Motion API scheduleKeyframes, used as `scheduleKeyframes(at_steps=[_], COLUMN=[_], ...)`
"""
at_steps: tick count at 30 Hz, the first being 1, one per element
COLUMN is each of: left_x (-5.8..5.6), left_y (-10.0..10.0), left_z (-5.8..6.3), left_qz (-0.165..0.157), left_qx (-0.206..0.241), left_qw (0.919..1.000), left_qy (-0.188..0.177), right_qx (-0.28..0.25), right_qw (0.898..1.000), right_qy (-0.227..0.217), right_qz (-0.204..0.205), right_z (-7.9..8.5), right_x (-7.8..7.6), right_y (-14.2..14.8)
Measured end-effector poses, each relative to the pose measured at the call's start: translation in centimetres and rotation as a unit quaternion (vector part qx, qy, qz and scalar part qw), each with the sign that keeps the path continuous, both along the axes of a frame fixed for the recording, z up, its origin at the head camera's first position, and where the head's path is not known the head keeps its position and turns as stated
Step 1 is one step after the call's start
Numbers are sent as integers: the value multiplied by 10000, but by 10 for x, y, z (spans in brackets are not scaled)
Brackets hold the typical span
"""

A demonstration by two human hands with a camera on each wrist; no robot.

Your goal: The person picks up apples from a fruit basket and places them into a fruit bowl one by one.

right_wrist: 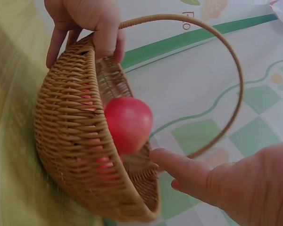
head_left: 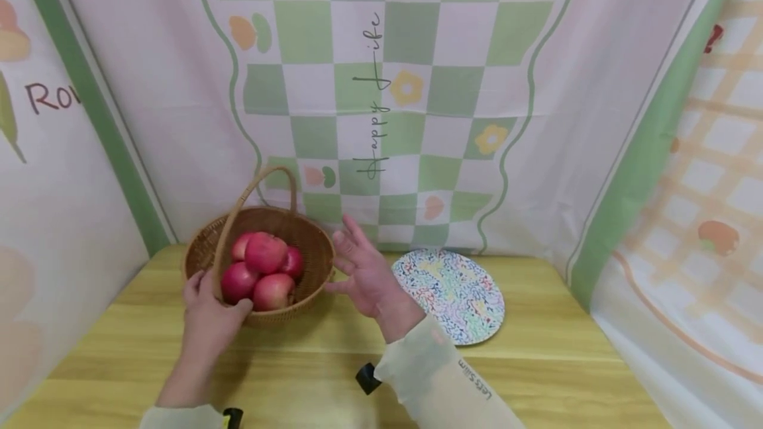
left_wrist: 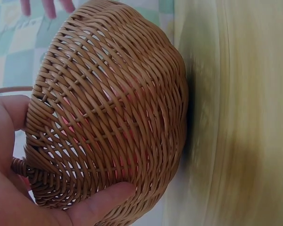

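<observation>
While left hand (head_left: 208, 316) grips basket (head_left: 312, 243) at handle's foot, thumb and fingers pinching rim, right hand (head_left: 374, 278) near opposite rim, fingers spread; whether touching, can't tell. Apples (head_left: 265, 255) heaped inside basket, at left of table (head_left: 310, 376).

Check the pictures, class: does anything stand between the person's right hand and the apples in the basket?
Only the right rim of the basket stands between the right hand and the apples; over it, nothing visible blocks the way. The handle arches at their left and far side.
</observation>
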State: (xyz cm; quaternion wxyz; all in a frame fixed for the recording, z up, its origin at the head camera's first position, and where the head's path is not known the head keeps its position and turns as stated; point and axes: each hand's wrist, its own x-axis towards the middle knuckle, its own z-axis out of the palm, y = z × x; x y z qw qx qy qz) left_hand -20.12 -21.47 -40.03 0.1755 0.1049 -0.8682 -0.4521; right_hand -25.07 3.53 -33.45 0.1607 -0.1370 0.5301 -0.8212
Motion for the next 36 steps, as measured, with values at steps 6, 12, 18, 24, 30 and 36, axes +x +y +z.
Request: scheduleKeyframes(at_steps=[6, 12, 18, 24, 30, 36], left_x=[2, 3, 4, 6, 6, 8], left_y=[16, 28, 36, 42, 47, 51], left_z=[1, 2, 3, 3, 1, 2], left_qz=[-456, -742, -999, -1228, -1239, -1222], left_qx=[22, -43, -275, -564, -782, -930], left_qw=[9990, 9972, 9946, 9906, 9888, 9877], left_qy=[20, -69, 95, 201, 279, 307], right_qx=[37, 97, 225, 269, 350, 545], right_qw=[9998, 9989, 9980, 9977, 9972, 9962], right_qy=[-173, -289, -275, -229, -250, -203], right_qz=[-103, -368, -529, -578, -608, -641], right_z=[-7, -21, -36, -49, -56, -60], right_x=[-4, -13, -21, -26, -30, -31], right_y=[-3, 0, 3, 4, 6, 6])
